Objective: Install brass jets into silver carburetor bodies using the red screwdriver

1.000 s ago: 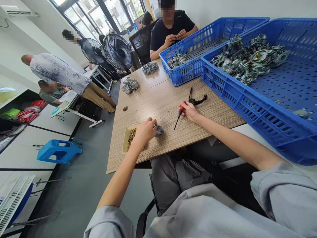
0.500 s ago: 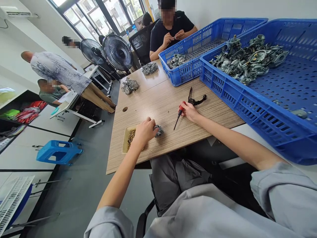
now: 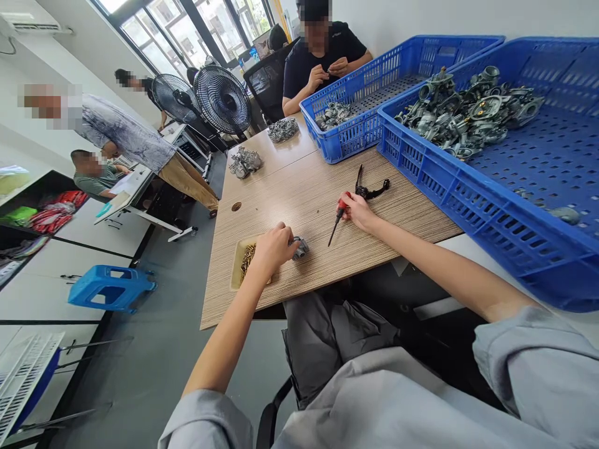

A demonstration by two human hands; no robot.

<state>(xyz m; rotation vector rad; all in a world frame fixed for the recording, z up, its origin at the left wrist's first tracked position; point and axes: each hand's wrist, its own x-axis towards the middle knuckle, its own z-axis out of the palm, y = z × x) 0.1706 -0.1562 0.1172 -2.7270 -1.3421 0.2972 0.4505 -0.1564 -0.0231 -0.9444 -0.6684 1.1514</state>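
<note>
My left hand (image 3: pixel 275 247) is closed on a small grey metal carburetor body (image 3: pixel 301 249) near the table's front edge; the fingers cover part of it. Partly behind that hand and wrist sits a cream tray (image 3: pixel 237 265) holding small brass-coloured screws or jets (image 3: pixel 247 260). Held in my right hand (image 3: pixel 360 212) is a screwdriver (image 3: pixel 337 219) with a red and black handle, its dark shaft slanting down to the left, apart from the metal body. Just beyond the right hand lies a black object with curved, strap-like arms (image 3: pixel 372 191).
Two blue crates (image 3: pixel 421 168) (image 3: pixel 344 149) with metal carburetor parts (image 3: pixel 482 109) stand at the right. Two piles of metal parts (image 3: pixel 246 162) (image 3: pixel 283 128) lie on the far part of the wooden table (image 3: pixel 290 187). A co-worker (image 3: pixel 322 62) sits opposite, handling something small.
My hands, the screwdriver and the metal body stay practically still. In the background at left, the standing person has turned and shifted slightly to the right.
</note>
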